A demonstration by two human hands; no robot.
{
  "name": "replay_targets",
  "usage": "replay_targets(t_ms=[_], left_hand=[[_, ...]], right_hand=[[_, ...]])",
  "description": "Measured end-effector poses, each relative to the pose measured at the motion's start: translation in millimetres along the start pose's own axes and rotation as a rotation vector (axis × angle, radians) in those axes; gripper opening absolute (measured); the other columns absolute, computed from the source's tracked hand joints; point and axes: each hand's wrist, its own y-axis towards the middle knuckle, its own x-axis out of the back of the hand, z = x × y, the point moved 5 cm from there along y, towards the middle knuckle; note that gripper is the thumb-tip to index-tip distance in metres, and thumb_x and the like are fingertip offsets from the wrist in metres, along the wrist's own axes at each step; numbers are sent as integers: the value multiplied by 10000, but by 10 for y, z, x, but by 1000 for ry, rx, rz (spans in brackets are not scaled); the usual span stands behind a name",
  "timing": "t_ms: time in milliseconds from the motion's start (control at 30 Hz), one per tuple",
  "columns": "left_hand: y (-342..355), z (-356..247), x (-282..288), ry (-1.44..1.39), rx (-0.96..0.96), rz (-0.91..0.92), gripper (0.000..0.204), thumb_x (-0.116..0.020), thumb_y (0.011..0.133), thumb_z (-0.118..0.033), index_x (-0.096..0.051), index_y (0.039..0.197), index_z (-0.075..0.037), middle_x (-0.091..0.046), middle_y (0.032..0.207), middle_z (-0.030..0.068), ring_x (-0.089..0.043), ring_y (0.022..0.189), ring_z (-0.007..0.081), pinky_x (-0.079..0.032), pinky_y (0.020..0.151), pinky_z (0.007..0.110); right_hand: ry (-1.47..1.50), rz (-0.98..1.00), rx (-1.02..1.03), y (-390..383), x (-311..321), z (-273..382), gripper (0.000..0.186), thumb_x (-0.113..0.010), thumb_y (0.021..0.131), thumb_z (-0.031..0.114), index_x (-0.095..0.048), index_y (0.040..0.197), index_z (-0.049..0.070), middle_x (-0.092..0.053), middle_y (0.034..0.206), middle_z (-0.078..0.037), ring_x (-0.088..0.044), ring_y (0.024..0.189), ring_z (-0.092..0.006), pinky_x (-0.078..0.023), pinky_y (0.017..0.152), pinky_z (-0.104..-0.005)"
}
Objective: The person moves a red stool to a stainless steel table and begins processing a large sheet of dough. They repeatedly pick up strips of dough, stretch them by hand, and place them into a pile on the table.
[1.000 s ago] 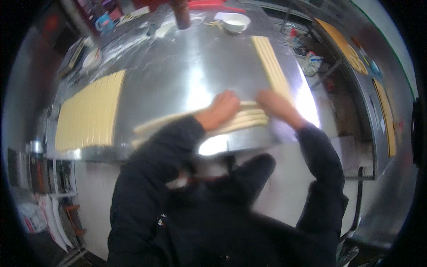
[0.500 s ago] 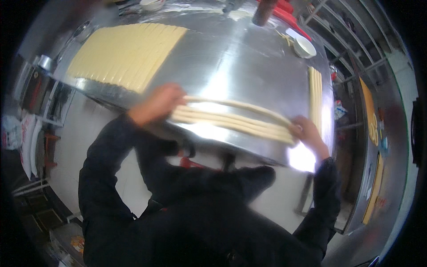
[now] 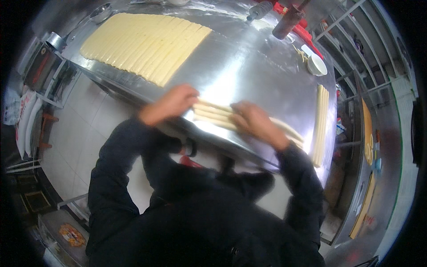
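Note:
Several pale dough strips (image 3: pixel 213 116) lie side by side along the near edge of the steel table. At their left end my left hand (image 3: pixel 175 103) has its fingers closed on the tip of the far strip. My right hand (image 3: pixel 257 121) reaches across the middle of the strips, its fingers curled down onto them and partly hidden. Beyond my right hand, the right ends of the strips show past the wrist. A second bundle of dough strips (image 3: pixel 320 127) stretches along the table's right side. At the far left rests a wide dough sheet (image 3: pixel 142 44) cut into strips.
The steel table (image 3: pixel 258 73) bears a white bowl (image 3: pixel 316 65), a brown rolling pin (image 3: pixel 287 26) and dough scraps (image 3: pixel 300 54) at its far right. A metal bowl (image 3: pixel 100 13) stands at the far left. Metal shelving (image 3: pixel 356 40) rises beyond the right side.
My right hand has let go of the far strip's right end and moved left to the middle of the strips. That strip, bowed away before, now lies against the others. The view has shifted somewhat.

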Motion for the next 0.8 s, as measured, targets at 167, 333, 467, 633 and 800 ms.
replay_targets(t_ms=[167,333,467,633,800], left_hand=[[-8,-65,-67,-190,40,-36,297,-613,1022,-185,-703,1214,24,-727,1012,177,-691,913,303,-535,837,394],[88,35,-86,-176,67,30,308,-612,1030,-197,-690,1222,31,-741,1014,171,-703,890,238,-543,806,364],[-125,-198,15,-238,249,159,365,-599,1052,-235,-639,1311,19,-741,1083,164,-711,954,228,-550,830,359],[-90,-647,-71,-121,334,231,661,-751,953,-286,-482,1487,-2,-674,1309,214,-692,1138,265,-558,944,381],[18,-649,-174,-50,140,277,880,-934,755,-202,-461,1466,15,-657,1325,241,-673,1204,282,-556,978,397]], right_hand=[[214,-91,-121,387,-124,203,326,-606,1002,279,-761,1135,25,-710,1098,-193,-670,1012,-354,-522,915,-437],[204,-74,-197,570,-294,145,278,-600,997,240,-776,1098,49,-707,1066,-175,-667,999,-357,-525,925,-439],[207,-125,24,350,-291,189,337,-642,988,297,-730,1182,36,-669,1138,-189,-631,1055,-362,-521,959,-453],[-44,-157,222,314,-546,318,833,-807,819,480,-526,1383,-65,-595,1291,-234,-573,1210,-399,-472,1004,-485],[-130,-204,173,370,-697,148,807,-794,828,430,-514,1416,-47,-605,1201,-193,-590,1121,-346,-473,948,-462]])
